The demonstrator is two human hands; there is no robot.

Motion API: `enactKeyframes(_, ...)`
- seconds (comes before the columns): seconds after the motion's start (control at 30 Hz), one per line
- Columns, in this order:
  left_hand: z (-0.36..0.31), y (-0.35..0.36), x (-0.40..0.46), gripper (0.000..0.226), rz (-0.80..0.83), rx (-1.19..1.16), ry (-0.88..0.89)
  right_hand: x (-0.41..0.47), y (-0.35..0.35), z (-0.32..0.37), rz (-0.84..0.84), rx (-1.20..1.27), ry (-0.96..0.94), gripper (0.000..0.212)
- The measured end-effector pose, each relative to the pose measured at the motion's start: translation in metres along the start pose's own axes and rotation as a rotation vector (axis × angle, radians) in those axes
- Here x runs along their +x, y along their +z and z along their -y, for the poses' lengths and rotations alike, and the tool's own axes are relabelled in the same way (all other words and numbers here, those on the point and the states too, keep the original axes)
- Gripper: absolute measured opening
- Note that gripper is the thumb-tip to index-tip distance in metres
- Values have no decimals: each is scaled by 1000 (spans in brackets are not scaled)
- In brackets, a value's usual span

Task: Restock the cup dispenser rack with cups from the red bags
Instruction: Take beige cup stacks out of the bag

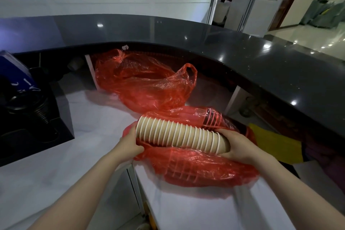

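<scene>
A long nested stack of tan paper cups (pixel 179 135) with white rims lies sideways between my hands, just above a red plastic bag (pixel 201 168) that holds more stacked cups. My left hand (pixel 130 144) grips the wide rim end of the stack. My right hand (pixel 237 147) wraps around the narrow bottom end. A second red bag (pixel 147 84), crumpled and mostly slack, lies farther back on the white counter (pixel 89 155). The black cup dispenser rack (pixel 31 110) stands at the left edge, with dark round openings.
A curved dark glossy countertop (pixel 261 65) rises behind and to the right of the bags. A yellow cloth (pixel 276 144) lies at the right beside the near bag. A blue-and-white sign (pixel 15 74) sits on the rack.
</scene>
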State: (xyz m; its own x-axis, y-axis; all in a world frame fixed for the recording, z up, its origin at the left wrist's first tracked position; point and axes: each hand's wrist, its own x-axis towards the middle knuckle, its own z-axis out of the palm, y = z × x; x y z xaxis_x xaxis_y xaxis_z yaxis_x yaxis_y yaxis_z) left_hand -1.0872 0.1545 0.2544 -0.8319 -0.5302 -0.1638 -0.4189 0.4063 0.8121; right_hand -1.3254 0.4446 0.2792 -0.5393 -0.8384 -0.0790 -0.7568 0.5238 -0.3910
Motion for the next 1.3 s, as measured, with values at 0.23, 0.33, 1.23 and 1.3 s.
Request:
enactKeyframes(0.23,-10,-13,-7,32,-400,15,57,-4,4,4,2,-62,-12,76)
enactKeyframes(0.33,-15,-17,-7,24,-357,5,18,-3,4,8,4,-125,-3,74)
enactKeyframes(1.23,-75,-75,-25,30,-369,-73,448,-18,-46,46,-206,227,-8,80)
enactKeyframes(1.3,-78,-77,-24,34,-478,203,469,-17,-49,49,-232,206,-20,83)
